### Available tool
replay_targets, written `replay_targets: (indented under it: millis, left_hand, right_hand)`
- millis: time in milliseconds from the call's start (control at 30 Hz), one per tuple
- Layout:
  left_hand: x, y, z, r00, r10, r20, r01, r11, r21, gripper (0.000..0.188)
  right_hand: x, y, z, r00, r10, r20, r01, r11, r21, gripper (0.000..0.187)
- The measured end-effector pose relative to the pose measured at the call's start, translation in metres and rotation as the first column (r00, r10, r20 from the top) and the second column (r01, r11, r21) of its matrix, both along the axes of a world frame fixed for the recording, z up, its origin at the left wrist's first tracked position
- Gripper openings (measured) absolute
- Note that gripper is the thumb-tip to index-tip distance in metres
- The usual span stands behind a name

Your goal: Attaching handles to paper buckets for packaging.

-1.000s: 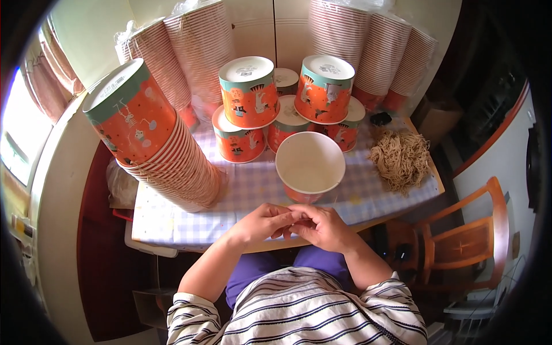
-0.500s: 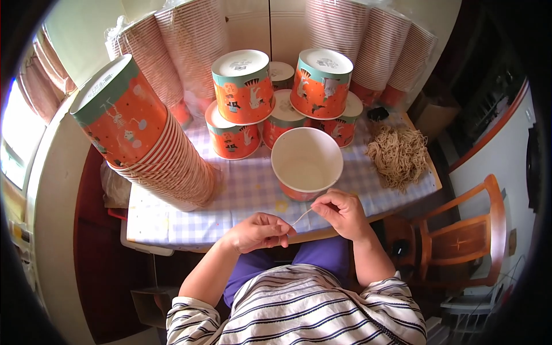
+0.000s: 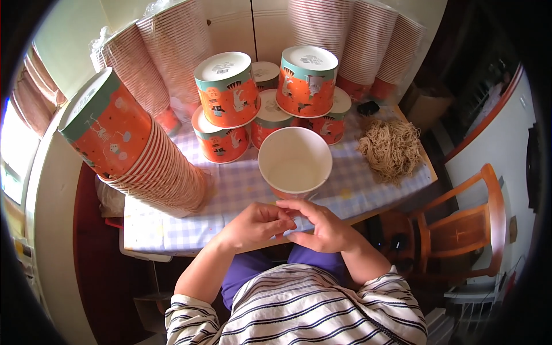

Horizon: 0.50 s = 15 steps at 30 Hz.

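My left hand point(image 3: 259, 226) is closed in a pinch near the table's front edge. The thin string seen there a moment earlier is mostly hidden by its fingers. Beside it, almost touching, my right hand point(image 3: 317, 226) has its fingers stretched out and the thumb apart. Just beyond both hands an orange paper bucket point(image 3: 295, 164) stands mouth up, its white inside bare. A loose heap of beige string point(image 3: 391, 150) lies at the right of the table.
Upside-down buckets point(image 3: 227, 95) are piled behind the upright one. At left leans a tall nested bucket stack point(image 3: 152, 167). Wrapped stacks point(image 3: 368, 49) line the back wall. A small black object point(image 3: 368, 108) lies by the string heap; a wooden chair point(image 3: 460, 233) stands at right.
My right hand has moved left to my left hand and its pinch has opened. The string stretched between them no longer shows. The whole view has shifted slightly.
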State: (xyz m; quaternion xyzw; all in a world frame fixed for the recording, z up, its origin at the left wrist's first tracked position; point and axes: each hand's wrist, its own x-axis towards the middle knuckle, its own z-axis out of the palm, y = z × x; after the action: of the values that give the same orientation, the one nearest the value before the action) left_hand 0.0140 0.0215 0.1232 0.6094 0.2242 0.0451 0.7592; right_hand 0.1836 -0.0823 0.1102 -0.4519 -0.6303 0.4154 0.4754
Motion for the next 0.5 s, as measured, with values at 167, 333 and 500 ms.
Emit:
replay_targets:
  millis: [167, 333, 500]
  left_hand:
    - [-0.004, 0.008, 0.000, 0.999, -0.025, -0.033, 0.027, 0.999, 0.036, 0.019]
    - [-0.005, 0.018, -0.012, 0.998, 0.055, 0.009, -0.053, 0.986, -0.161, 0.024]
    - [-0.005, 0.017, -0.018, 0.996, 0.094, 0.004, -0.093, 0.985, -0.144, 0.025]
  right_hand:
    - [-0.005, 0.001, 0.000, 0.997, -0.071, 0.030, 0.075, 0.978, -0.197, 0.046]
    - [-0.006, 0.007, -0.008, 0.907, -0.362, 0.215, 0.288, 0.907, 0.308, 0.030]
    - [-0.004, 0.010, -0.011, 0.887, -0.394, 0.240, 0.286, 0.878, 0.383, 0.028]
